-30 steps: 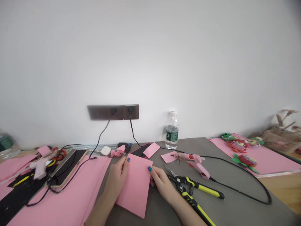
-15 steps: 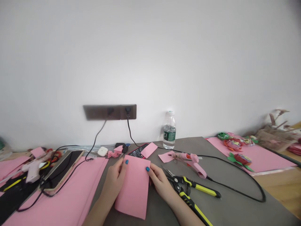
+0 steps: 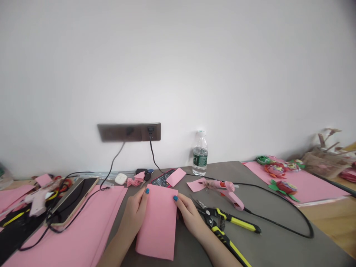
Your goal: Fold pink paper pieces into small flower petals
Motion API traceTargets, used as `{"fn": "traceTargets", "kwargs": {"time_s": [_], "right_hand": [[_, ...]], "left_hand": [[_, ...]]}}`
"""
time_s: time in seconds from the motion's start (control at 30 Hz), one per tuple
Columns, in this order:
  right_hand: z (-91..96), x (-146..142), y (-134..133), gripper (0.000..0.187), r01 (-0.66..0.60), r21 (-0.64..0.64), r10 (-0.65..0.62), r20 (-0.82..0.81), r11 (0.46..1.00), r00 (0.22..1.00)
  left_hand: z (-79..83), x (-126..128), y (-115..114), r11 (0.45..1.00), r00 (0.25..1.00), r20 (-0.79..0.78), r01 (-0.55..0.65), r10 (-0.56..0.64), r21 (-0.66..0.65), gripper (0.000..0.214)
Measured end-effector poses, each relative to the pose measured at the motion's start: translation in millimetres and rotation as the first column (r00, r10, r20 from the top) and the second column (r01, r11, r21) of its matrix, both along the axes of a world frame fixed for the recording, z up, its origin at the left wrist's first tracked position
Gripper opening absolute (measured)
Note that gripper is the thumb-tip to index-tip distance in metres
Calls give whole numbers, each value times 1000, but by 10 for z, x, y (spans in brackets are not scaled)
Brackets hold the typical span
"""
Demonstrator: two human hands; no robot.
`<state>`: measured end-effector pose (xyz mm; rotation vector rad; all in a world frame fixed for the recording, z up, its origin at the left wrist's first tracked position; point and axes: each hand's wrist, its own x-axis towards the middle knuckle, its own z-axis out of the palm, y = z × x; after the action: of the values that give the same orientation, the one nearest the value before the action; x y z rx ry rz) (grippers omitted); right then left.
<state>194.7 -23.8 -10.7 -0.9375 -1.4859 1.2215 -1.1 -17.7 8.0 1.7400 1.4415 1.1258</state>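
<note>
A pink sheet of paper (image 3: 158, 226), slightly curved along its lower left edge, is held upright between my two hands. My left hand (image 3: 137, 208) grips its upper left edge, the blue-nailed thumb lying on the front. On the opposite edge, my right hand (image 3: 189, 214) pinches the paper near the top right corner, its fingers hidden behind. Right of that hand lie yellow-and-black pliers (image 3: 213, 218) with spread handles. A pink glue gun (image 3: 226, 191) rests behind them, its nozzle over a small pink paper piece (image 3: 194, 185).
Larger pink sheets (image 3: 75, 237) and a phone (image 3: 73, 202) lie at left, near a second glue gun (image 3: 37, 202). A water bottle (image 3: 200, 155) stands by the wall. Paper flowers (image 3: 283, 188) sit on a pink sheet at right. A black cord (image 3: 300, 213) loops across the table.
The pink sheet has turned slightly, with its lower right corner shifting a little right. Both hands keep their hold on its edges.
</note>
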Motion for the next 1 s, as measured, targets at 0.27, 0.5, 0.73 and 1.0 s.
{"fn": "traceTargets", "kwargs": {"time_s": [0.27, 0.5, 0.73, 1.0], "right_hand": [[-72, 61, 25, 57, -44, 33, 46, -67, 998, 997], [50, 71, -62, 48, -298, 22, 289, 181, 954, 940], [33, 49, -65, 37, -296, 31, 280, 248, 955, 928], [-86, 71, -3, 51, -169, -4, 169, 8, 986, 986]], "left_hand": [[137, -60, -59, 926, 946, 41, 323, -322, -196, 40], [201, 90, -171, 673, 753, 47, 613, -657, -415, 33], [143, 134, -132, 706, 784, 32, 575, -620, -414, 29], [238, -49, -86, 640, 766, 112, 598, -632, -482, 37]]}}
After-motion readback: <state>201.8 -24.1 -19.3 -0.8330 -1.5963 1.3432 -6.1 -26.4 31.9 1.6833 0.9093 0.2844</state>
